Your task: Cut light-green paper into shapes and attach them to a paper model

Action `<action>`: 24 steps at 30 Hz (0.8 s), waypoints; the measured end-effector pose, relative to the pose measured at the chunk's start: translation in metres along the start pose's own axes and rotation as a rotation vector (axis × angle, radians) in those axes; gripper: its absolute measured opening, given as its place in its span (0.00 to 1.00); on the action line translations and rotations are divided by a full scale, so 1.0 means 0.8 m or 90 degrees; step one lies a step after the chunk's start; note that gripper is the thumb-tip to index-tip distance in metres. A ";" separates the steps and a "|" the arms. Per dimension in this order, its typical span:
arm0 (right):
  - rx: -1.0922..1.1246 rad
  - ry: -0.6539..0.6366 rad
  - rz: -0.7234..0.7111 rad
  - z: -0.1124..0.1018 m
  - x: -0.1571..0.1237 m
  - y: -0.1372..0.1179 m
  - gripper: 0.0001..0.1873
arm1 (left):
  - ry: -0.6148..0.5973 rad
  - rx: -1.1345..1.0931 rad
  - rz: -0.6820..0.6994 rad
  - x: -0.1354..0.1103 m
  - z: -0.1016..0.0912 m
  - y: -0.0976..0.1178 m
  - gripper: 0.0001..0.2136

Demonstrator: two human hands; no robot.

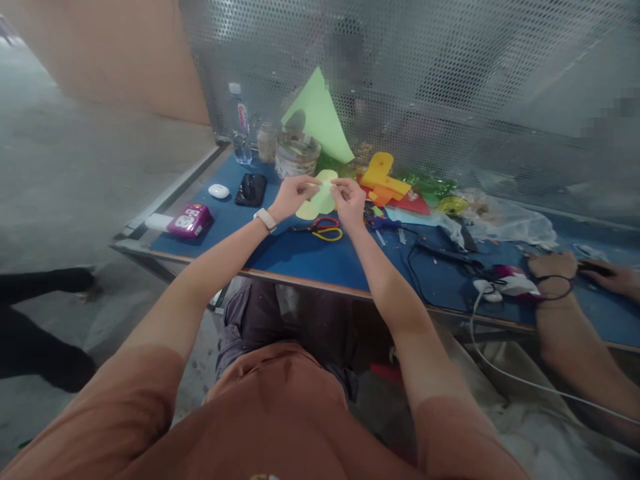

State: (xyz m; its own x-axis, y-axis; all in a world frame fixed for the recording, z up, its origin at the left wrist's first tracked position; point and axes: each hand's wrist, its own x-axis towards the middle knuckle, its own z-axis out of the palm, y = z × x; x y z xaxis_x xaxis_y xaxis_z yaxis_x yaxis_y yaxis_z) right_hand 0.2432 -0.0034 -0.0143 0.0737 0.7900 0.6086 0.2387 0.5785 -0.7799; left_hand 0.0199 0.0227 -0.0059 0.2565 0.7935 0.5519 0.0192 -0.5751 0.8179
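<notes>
Both my hands are raised over the blue table (300, 257) and pinch a pale yellow-green foam cut-out (320, 198) between them. My left hand (293, 195), with a white watch on its wrist, grips the sheet's upper left edge with closed fingers. My right hand (349, 200) pinches its upper right edge. Just below the sheet, red and yellow handled pliers (324, 229) lie flat on the table.
A black phone (251, 189), white mouse (219, 191), pink box (190, 220), water bottle (241, 127) and round container (297, 157) sit at the left and back. Yellow, orange and red foam pieces (385, 181), plastic bags and cables lie to the right. Another person's forearm (565, 313) rests at the right edge.
</notes>
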 end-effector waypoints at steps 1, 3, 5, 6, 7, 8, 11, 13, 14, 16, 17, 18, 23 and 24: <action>0.002 0.001 -0.004 0.000 0.000 -0.001 0.43 | 0.002 -0.001 -0.004 0.000 0.000 0.002 0.09; -0.002 0.000 -0.009 0.001 -0.002 -0.005 0.43 | 0.005 -0.001 -0.008 -0.001 -0.002 0.006 0.09; -0.012 -0.001 -0.011 0.003 -0.004 -0.013 0.44 | 0.009 0.001 -0.006 -0.001 -0.003 0.009 0.08; -0.016 -0.001 -0.011 0.003 -0.005 -0.017 0.44 | 0.011 0.002 -0.005 -0.001 -0.004 0.009 0.08; -0.018 0.000 -0.010 0.004 -0.005 -0.020 0.44 | 0.011 0.003 -0.004 0.000 -0.005 0.010 0.09; -0.017 0.000 -0.009 0.004 -0.005 -0.022 0.44 | 0.012 0.003 -0.001 0.000 -0.005 0.010 0.08; -0.009 -0.006 -0.005 0.002 -0.005 -0.020 0.44 | 0.017 0.005 0.008 0.001 -0.006 0.008 0.07; -0.013 -0.019 0.001 0.001 -0.004 -0.014 0.44 | 0.025 0.008 0.010 0.001 -0.006 0.006 0.07; -0.016 -0.024 0.005 0.001 -0.003 -0.010 0.44 | 0.028 0.009 0.012 0.001 -0.005 0.005 0.07; -0.013 -0.022 0.010 0.002 -0.002 -0.003 0.43 | 0.029 0.008 0.018 0.001 -0.004 0.003 0.08; -0.006 -0.015 0.012 0.002 -0.002 0.000 0.43 | 0.028 0.008 0.021 0.001 -0.004 0.003 0.08; 0.001 -0.007 0.013 0.002 -0.002 0.002 0.43 | 0.026 0.009 0.021 0.001 -0.003 0.003 0.09; 0.001 -0.007 0.010 0.001 -0.002 0.002 0.43 | 0.030 0.012 0.012 -0.001 -0.002 0.007 0.11; -0.001 -0.009 0.003 0.001 -0.001 0.001 0.44 | 0.031 0.013 0.012 -0.001 -0.001 0.008 0.12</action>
State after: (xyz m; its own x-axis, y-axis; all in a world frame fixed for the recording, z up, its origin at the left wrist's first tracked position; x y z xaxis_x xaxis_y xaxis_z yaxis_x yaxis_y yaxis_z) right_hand 0.2428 -0.0039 -0.0156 0.0610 0.7955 0.6029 0.2403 0.5746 -0.7824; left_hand 0.0186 0.0185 -0.0009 0.2098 0.7906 0.5752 0.0344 -0.5939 0.8038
